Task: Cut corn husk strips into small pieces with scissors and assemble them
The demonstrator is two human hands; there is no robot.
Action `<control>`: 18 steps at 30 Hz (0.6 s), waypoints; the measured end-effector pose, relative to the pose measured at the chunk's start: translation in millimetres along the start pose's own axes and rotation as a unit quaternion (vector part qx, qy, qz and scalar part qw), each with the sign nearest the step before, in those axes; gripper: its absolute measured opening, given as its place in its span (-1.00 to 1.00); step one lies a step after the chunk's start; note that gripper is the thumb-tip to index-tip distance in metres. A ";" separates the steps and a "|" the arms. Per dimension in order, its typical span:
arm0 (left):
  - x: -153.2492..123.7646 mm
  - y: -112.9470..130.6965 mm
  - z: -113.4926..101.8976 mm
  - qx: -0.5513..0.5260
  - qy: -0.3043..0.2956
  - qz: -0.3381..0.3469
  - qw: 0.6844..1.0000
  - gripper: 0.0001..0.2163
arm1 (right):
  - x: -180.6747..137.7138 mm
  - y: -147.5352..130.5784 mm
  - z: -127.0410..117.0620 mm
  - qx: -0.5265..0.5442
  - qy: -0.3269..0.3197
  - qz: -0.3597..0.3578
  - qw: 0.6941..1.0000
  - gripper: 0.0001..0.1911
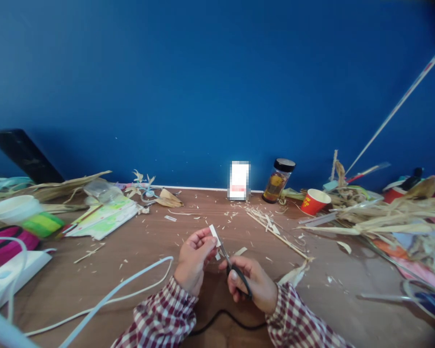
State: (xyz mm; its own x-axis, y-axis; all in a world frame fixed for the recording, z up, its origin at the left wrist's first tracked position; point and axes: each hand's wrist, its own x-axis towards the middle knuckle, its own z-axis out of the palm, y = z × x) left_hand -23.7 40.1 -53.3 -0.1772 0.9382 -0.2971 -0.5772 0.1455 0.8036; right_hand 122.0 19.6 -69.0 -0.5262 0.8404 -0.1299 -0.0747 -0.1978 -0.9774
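Note:
Between the thumb and fingers of my left hand (197, 258) is a small white strip (213, 233), its top end sticking up past the fingertips. My right hand (253, 282) grips a pair of scissors (241, 276) by the black handles. The metal blades point up and left and meet the strip's right side; whether they cut into it I cannot tell. A small pale piece shows just below the strip. Around both hands, pale scraps (241, 251) and thin shavings lie on the brown table (148, 270).
White cables (119, 290) run from a power strip (20, 273) at left. A tilted jar (279, 180) and a red paper cup (314, 201) stand behind. Dried husks (395, 217) pile up at right. A painted sheet (101, 217) lies at left; a blue wall (203, 96) closes the back.

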 end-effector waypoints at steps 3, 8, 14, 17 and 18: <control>0.3 -0.2 -0.3 -0.001 -0.002 0.000 1.000 -0.74 | 0.0 -0.3 0.6 0.005 0.004 -0.001 1.000 -0.50; 0.8 -1.5 -0.6 -0.003 0.000 -0.001 1.000 -0.73 | -0.8 -1.1 1.6 0.000 0.008 0.005 1.000 -0.49; -0.9 -0.9 0.1 -0.009 0.001 -0.004 1.000 -0.73 | -0.4 2.0 -0.4 -0.011 0.011 0.007 1.000 -0.49; -1.9 -0.2 1.2 -0.011 0.005 -0.003 1.000 -0.73 | -0.6 2.0 -0.1 -0.015 0.013 0.008 1.000 -0.49; -1.9 -0.2 1.4 -0.011 0.005 -0.003 1.000 -0.73 | -0.6 1.8 0.1 -0.016 0.014 0.009 1.000 -0.50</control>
State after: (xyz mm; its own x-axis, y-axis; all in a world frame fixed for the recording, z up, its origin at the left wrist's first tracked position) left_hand -22.2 38.7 -52.2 -0.1820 0.9342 -0.3069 -0.5963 0.1433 0.7899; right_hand 122.1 18.7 -70.7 -0.5034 0.8505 -0.1526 -0.0370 -0.1977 -0.9796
